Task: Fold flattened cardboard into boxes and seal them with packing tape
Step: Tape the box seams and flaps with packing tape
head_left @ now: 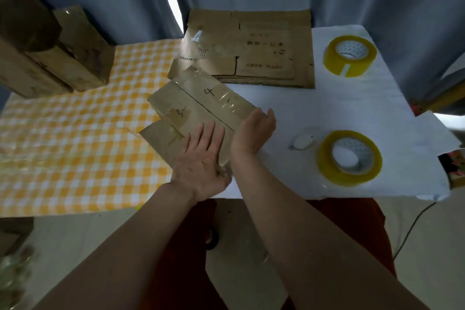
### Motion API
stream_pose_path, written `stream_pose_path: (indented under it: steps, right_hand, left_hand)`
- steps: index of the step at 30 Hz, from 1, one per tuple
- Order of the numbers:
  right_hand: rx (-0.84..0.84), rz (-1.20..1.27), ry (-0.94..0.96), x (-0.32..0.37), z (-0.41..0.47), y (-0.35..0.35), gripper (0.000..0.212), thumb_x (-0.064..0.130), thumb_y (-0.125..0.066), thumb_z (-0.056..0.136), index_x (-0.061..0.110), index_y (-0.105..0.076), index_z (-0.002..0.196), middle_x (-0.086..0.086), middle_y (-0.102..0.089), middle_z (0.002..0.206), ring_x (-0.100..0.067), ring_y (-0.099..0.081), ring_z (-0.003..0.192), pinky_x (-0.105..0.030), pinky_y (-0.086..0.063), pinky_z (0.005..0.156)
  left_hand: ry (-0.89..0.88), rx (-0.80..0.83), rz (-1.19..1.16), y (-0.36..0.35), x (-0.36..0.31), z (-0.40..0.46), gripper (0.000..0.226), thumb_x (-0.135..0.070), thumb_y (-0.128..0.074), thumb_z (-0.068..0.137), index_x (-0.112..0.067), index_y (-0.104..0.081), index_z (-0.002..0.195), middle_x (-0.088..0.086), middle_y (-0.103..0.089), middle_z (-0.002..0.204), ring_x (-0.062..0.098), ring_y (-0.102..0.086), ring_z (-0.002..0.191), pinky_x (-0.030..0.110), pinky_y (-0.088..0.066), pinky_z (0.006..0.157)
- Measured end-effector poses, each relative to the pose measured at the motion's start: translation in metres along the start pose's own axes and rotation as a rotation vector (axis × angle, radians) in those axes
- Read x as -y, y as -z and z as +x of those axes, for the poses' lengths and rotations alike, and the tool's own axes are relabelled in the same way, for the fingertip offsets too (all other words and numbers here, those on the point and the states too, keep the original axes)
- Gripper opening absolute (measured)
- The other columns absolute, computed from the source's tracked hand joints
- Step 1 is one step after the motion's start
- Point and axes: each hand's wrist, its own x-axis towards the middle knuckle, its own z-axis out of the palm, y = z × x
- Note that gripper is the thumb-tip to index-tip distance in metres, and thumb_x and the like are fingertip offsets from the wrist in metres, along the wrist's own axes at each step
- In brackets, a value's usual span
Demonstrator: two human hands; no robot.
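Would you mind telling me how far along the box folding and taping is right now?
Done, apparently: several assembled boxes stacked at far left. In hand: a box marked 3 and 4, its flaps closed; the left hand presses flat on top, the right hand steadies its end. Its centre seam looks untaped. Left: flattened cardboard waits behind, and two tape rolls sit untouched at right.

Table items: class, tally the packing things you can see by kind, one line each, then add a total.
Tape rolls: 2, far roll and near roll
Cardboard box under the hands: 1
Flattened cardboard stack at the back: 1
Finished boxes at the left: 2, and
Total: 6
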Motion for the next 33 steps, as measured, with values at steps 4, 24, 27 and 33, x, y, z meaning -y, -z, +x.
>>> stream_pose_path:
  steps: [4, 24, 27, 33]
  right_hand:
    - [-0.063, 0.085, 0.002, -0.012, 0.015, -0.001, 0.03, 0.025, -0.038, 0.1, 0.003, -0.056, 0.094, 0.003, -0.048, 0.078, -0.032, -0.055, 0.09, -0.041, -0.042, 0.08]
    - [0.012, 0.078, -0.239, -0.014, 0.046, 0.008, 0.061, 0.051, -0.026, 0.1, 0.013, -0.05, 0.059, -0.003, -0.057, 0.065, -0.021, -0.056, 0.066, -0.035, -0.05, 0.073]
    - [0.337, 0.099, -0.308, -0.007, 0.035, 0.029, 0.056, 0.056, -0.032, 0.097, 0.013, -0.062, 0.075, -0.005, -0.064, 0.076, -0.019, -0.061, 0.073, -0.032, -0.049, 0.074]
    - [0.66, 0.226, -0.289, 0.0, 0.006, 0.079, 0.041, 0.05, -0.043, 0.095, 0.019, -0.067, 0.107, -0.005, -0.071, 0.109, -0.017, -0.067, 0.1, -0.032, -0.05, 0.088]
  left_hand:
    - [-0.064, -0.166, -0.196, 0.012, 0.016, 0.009, 0.074, -0.051, -0.022, 0.081, -0.023, -0.034, 0.149, 0.0, -0.032, 0.155, 0.021, -0.028, 0.139, 0.036, -0.024, 0.115]
    - [0.693, -0.258, -0.642, 0.007, 0.011, 0.052, 0.115, -0.075, -0.061, 0.071, -0.018, -0.003, 0.153, 0.016, 0.008, 0.159, 0.034, 0.002, 0.147, 0.047, -0.014, 0.119]
    - [0.745, -0.476, -0.952, 0.001, 0.005, 0.033, 0.116, -0.066, -0.076, 0.063, -0.018, -0.015, 0.15, 0.005, -0.033, 0.149, 0.023, -0.037, 0.135, 0.043, -0.034, 0.112]
    - [0.384, -0.435, -0.794, 0.025, -0.005, 0.017, 0.103, -0.059, -0.074, 0.069, -0.023, -0.022, 0.15, -0.001, -0.037, 0.147, 0.016, -0.038, 0.133, 0.04, -0.04, 0.107]
